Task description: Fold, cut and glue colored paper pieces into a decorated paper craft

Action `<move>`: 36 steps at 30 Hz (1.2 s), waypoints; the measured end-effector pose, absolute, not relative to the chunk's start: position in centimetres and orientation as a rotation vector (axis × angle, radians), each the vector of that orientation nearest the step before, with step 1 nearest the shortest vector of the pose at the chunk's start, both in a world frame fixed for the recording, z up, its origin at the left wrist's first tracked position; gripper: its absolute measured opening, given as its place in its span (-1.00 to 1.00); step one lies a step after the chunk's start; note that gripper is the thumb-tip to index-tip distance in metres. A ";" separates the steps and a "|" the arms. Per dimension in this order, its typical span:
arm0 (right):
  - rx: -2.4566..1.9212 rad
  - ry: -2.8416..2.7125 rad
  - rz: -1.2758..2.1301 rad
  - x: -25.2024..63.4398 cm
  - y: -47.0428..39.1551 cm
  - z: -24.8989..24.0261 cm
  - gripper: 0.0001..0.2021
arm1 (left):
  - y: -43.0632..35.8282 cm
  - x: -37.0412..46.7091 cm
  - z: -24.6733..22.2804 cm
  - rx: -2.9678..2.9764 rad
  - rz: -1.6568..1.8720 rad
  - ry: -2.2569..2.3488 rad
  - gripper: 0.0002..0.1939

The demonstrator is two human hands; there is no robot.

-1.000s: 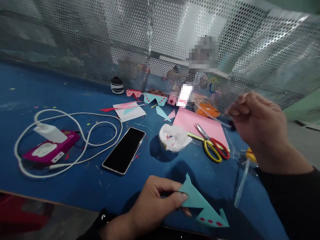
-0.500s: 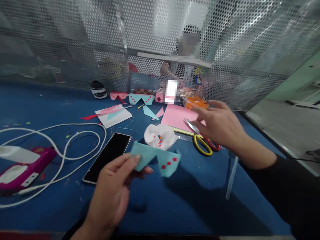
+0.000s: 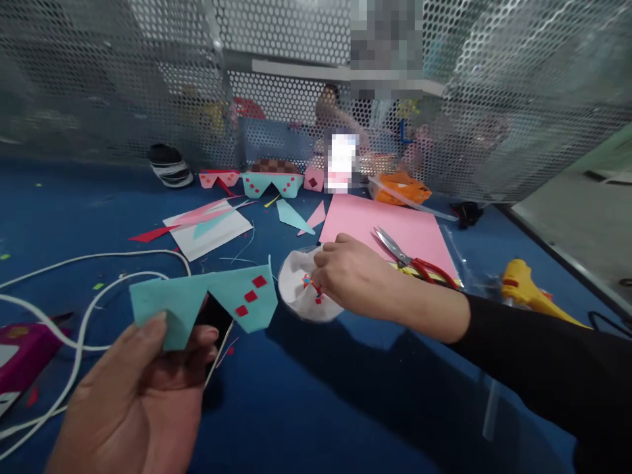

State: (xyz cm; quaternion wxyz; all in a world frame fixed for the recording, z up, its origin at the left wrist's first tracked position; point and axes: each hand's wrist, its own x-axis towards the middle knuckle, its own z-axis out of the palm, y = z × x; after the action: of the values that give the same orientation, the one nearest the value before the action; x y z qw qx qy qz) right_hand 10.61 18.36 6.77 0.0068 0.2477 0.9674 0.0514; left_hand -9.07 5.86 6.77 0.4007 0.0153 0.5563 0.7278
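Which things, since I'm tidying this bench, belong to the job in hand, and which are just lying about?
Apparently the job's:
turquoise paper cutout, in the left hand
white-lined bowl with coloured bits, right hand at it
maybe scissors and glue gun, unheld

Likely just lying about:
white cable
purple item
orange packet

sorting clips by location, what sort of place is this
Probably a craft workspace: there are scissors partly on a pink sheet, cut paper pieces on a blue table, and what looks like a yellow glue gun.
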 end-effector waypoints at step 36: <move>1.077 3.180 -0.211 11.5 19.2 6.8 -0.87 | 5.8 -8.5 6.7 0.129 1.798 1.359 -0.91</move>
State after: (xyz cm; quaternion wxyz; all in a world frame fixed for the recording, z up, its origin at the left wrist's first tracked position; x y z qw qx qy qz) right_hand 11.54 19.25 6.77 -0.1110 0.3182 0.9394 -0.0623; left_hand -8.49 5.82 6.69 0.4278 0.0517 0.5442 0.7198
